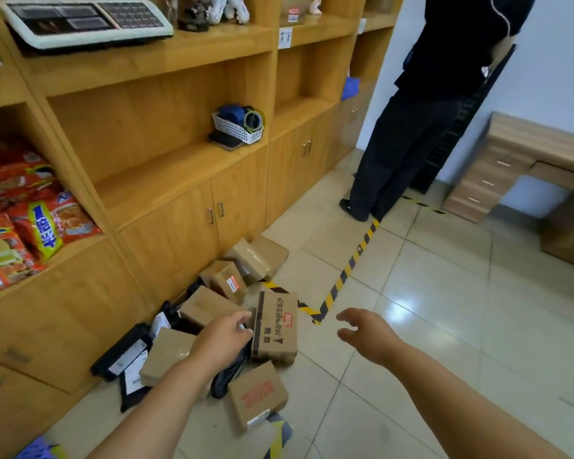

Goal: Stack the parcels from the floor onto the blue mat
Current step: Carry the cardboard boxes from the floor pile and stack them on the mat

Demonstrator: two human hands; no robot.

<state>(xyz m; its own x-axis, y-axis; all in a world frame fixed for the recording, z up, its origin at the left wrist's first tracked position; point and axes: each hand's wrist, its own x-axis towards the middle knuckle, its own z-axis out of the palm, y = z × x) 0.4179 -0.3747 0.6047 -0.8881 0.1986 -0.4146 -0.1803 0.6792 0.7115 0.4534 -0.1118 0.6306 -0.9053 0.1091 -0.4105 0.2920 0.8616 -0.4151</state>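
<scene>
Two bare hands reach toward parcels heaped on a tiled floor.

The left hand [224, 336] hovers over the printed carton [275, 329], fingers loosely curled, grasping nothing; the right hand [367, 332], at its 3 o'clock, is spread and empty. The cardboard pile [226, 279] lies at the wooden cabinet's [166, 233] foot.

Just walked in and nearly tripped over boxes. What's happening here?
A person is reaching both bare hands toward a pile of parcels on the floor beside the wooden cabinets. The left hand and the right hand, fingers spread, flank a printed cardboard box. Neither has a grip on anything yet.
</scene>
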